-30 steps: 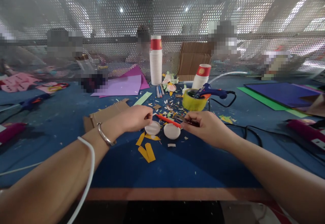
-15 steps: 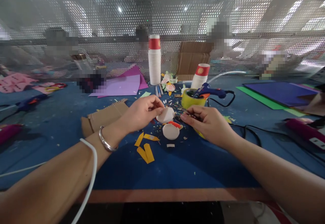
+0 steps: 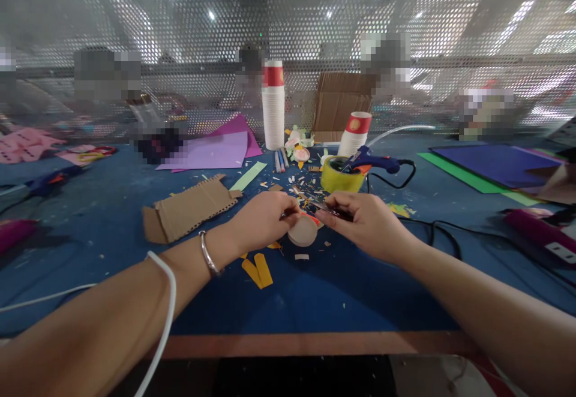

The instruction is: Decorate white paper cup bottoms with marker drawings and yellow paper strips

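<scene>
My left hand (image 3: 272, 220) is closed in a pinch at the upper left rim of a white paper disc (image 3: 303, 232), just above the blue table. Whether a second disc lies under it I cannot tell. In my right hand (image 3: 360, 220) is a pair of scissors (image 3: 324, 207), held with the thin metal blades pointing left toward the disc; the handles are mostly hidden by the fingers. An orange-red piece (image 3: 314, 219) peeks out behind the disc. Yellow paper strips (image 3: 258, 272) lie in front of my left hand.
A yellow tape roll (image 3: 339, 176) with a blue glue gun (image 3: 374, 162) on it stands behind my right hand. Corrugated cardboard (image 3: 193, 210) lies left. Stacked paper cups (image 3: 273, 109), markers (image 3: 281, 160) and paper scraps (image 3: 310, 184) are farther back. A black cable (image 3: 445, 229) runs right.
My left hand has come down and nearer, bringing its raised white disc toward the one on the table; only one disc shows now. My right hand with the scissors has shifted slightly.
</scene>
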`<state>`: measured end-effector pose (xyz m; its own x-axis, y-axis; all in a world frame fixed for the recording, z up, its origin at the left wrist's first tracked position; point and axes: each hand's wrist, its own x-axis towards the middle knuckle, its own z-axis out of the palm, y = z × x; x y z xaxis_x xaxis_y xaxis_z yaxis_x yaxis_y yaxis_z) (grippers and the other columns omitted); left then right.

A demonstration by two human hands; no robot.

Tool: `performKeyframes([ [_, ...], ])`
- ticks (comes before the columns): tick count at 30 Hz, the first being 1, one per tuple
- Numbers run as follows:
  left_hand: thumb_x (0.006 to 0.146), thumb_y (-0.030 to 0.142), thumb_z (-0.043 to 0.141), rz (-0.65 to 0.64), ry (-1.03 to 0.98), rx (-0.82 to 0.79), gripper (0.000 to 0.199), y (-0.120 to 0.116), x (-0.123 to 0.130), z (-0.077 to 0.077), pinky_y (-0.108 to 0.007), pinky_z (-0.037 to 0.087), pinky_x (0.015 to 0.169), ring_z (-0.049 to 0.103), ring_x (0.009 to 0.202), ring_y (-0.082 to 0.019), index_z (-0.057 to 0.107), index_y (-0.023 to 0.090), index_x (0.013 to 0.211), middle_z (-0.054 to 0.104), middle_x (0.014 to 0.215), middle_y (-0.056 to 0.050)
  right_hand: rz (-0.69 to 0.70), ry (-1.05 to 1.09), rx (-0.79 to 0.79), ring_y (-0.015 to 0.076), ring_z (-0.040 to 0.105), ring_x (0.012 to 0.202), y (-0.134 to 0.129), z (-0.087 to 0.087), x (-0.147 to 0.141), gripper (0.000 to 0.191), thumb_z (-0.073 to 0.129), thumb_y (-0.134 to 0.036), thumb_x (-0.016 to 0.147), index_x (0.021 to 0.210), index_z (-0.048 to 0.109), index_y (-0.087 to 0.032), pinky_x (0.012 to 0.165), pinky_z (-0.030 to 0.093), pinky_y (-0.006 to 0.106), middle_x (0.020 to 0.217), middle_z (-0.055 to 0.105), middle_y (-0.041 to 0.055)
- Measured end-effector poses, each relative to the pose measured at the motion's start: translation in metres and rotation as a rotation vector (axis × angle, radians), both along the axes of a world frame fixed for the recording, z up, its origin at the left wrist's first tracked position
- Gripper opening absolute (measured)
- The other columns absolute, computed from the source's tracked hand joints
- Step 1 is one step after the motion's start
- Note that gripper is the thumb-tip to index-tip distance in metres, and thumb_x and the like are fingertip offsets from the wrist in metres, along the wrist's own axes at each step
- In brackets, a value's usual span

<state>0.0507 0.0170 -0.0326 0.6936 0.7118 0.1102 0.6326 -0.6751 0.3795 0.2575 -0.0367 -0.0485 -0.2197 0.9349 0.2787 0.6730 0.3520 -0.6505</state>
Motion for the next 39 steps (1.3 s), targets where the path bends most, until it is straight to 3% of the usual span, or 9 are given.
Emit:
performKeyframes([
  [10,0.089,0.019,0.048,0.006,0.115,0.038,0.015,-0.002,0.003,-0.001,-0.033,0.041,0.069,0.059,0.079,-0.021,0.06,0.017,0.079,0.064,0.085,-0.007,-0.006,-0.025,-0.023,0.012,0.043,0.057,0.0,0.0,-0.001,0.03,0.058,-0.043,0.089,0.072,0.058,-0.019,0.053,0.03,0.026,0.061,0.052,-0.0025],
  [16,0.095,0.02,0.045,0.064,-0.148,0.197,0.014,-0.003,0.0,0.005,-0.032,0.04,0.071,0.057,0.078,-0.018,0.054,0.019,0.084,0.062,0.082,-0.003,-0.035,0.112,-0.081,0.0127,0.042,0.059,0.0,0.0,0.002,0.038,0.058,-0.054,0.089,0.075,0.06,-0.019,0.052,0.029,0.026,0.065,0.053,-0.0015],
  [21,0.099,0.023,0.044,0.038,-0.314,0.264,0.017,-0.012,0.001,0.006,-0.03,0.043,0.071,0.059,0.077,-0.016,0.054,0.019,0.086,0.063,0.082,-0.003,-0.03,0.237,-0.056,0.0127,0.042,0.06,0.001,-0.001,0.002,0.042,0.06,-0.059,0.087,0.077,0.061,-0.018,0.054,0.032,0.027,0.069,0.054,-0.0002],
  [24,0.1,0.029,0.047,0.059,-0.438,0.176,0.017,-0.015,0.002,0.005,-0.029,0.048,0.073,0.063,0.079,-0.015,0.056,0.019,0.09,0.067,0.086,-0.004,-0.044,0.28,-0.02,0.0126,0.043,0.061,0.0,0.002,0.002,0.037,0.063,-0.054,0.087,0.078,0.063,-0.018,0.055,0.034,0.027,0.069,0.054,-0.0006],
  [28,0.096,0.037,0.055,0.069,-0.621,-0.13,0.02,-0.013,0.003,0.002,-0.028,0.054,0.072,0.067,0.08,-0.015,0.057,0.018,0.104,0.069,0.097,-0.006,-0.067,0.276,0.06,0.0125,0.045,0.061,-0.003,0.006,0.002,0.031,0.063,-0.047,0.088,0.079,0.065,-0.018,0.057,0.036,0.026,0.067,0.054,-0.0008],
  [32,0.085,0.033,0.07,-0.015,-0.622,-0.326,0.035,-0.011,0.003,0.003,-0.029,0.056,0.074,0.068,0.083,-0.015,0.059,0.019,0.115,0.069,0.102,-0.006,-0.078,0.227,0.093,0.0131,0.046,0.06,-0.004,0.006,0.003,0.031,0.062,-0.047,0.088,0.082,0.067,-0.018,0.055,0.037,0.026,0.068,0.057,0.0003],
  [36,0.084,0.024,0.068,-0.025,-0.593,-0.373,0.019,-0.014,0.003,0.006,-0.026,0.052,0.066,0.065,0.072,-0.012,0.059,0.019,0.098,0.067,0.084,0.0,-0.052,0.221,0.083,0.0136,0.049,0.061,-0.004,0.006,0.003,0.032,0.061,-0.049,0.087,0.084,0.069,-0.018,0.055,0.04,0.026,0.07,0.06,0.0013],
  [39,0.084,0.022,0.066,-0.024,-0.601,-0.354,0.015,-0.016,0.003,0.007,-0.025,0.049,0.063,0.063,0.071,-0.011,0.057,0.019,0.096,0.066,0.084,0.001,-0.041,0.228,0.083,0.0134,0.048,0.059,-0.004,0.005,0.002,0.032,0.062,-0.049,0.087,0.087,0.069,-0.019,0.054,0.039,0.025,0.068,0.06,0.0009],
])
